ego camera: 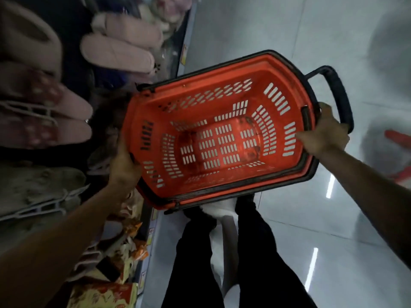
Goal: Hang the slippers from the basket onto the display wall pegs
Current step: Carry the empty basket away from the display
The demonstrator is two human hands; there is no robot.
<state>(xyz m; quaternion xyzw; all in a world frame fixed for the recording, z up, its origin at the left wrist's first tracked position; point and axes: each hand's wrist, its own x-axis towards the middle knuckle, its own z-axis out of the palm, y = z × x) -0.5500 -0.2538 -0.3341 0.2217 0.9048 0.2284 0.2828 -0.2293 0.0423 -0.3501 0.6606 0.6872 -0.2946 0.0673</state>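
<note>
EMPTY AT THE WALL: Through the head camera I see the orange shopping basket (pixel 200 114) held at the centre of the view, its mouth turned toward me, with nothing on its slotted bottom. The left hand (pixel 125 165) is clamped on the rim at the basket's 8 o'clock, fingers curled round the edge. The right hand (pixel 327 132) grips the rim at 3 o'clock, thumb lying on the inner wall, just beside the black pull handle (pixel 340 94) that juts out toward 2 o'clock.

The slippers are on the display wall (pixel 73 30), which fills the view from 7 to 11 o'clock. Plain pink slippers (pixel 120 50) hang at 11, spotted pink slippers (pixel 44 92) on a white hanger (pixel 29 107) at 9, and grey-beige slippers (pixel 40 185) at 8. I cannot make out the pegs themselves behind the stock. Glossy floor tiles (pixel 289 218) run from 1 to 5 o'clock, and black-trousered legs (pixel 255 252) stand at 6.

My reading is that the hanging looks finished, since no slipper lies in the basket. All that is left is to put the basket aside.
</note>
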